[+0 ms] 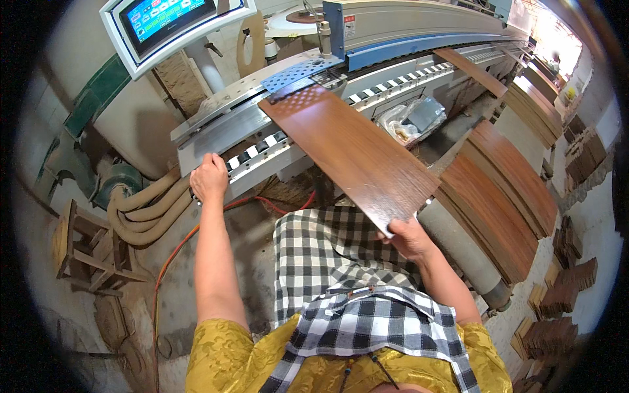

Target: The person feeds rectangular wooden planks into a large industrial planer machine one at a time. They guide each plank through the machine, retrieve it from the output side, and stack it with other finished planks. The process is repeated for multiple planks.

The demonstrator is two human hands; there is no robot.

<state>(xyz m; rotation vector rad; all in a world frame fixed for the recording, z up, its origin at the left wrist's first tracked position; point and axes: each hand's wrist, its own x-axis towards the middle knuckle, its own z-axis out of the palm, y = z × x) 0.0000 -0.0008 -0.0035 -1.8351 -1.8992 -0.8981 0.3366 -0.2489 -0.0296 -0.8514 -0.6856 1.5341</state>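
Note:
A long brown wood-grain board (354,154) slants across the machine's infeed. Its far end lies under the blue perforated guard plate (303,71), and its near end reaches out toward my apron. My right hand (413,241) is closed on the near corner of this board, thumb on top and fingers partly hidden below. Farther left, my left hand (209,178) curls round the near end of the roller rail (252,154), next to the black and white rollers. What its fingertips touch is partly hidden.
A lit touch screen (167,19) stands at upper left. Stacked brown boards (495,213) lie on the roller stand (462,252) at right. Another board (472,72) is farther along the machine. Beige hoses (147,209), a wooden stool (98,245) and an orange cable (171,257) are at lower left.

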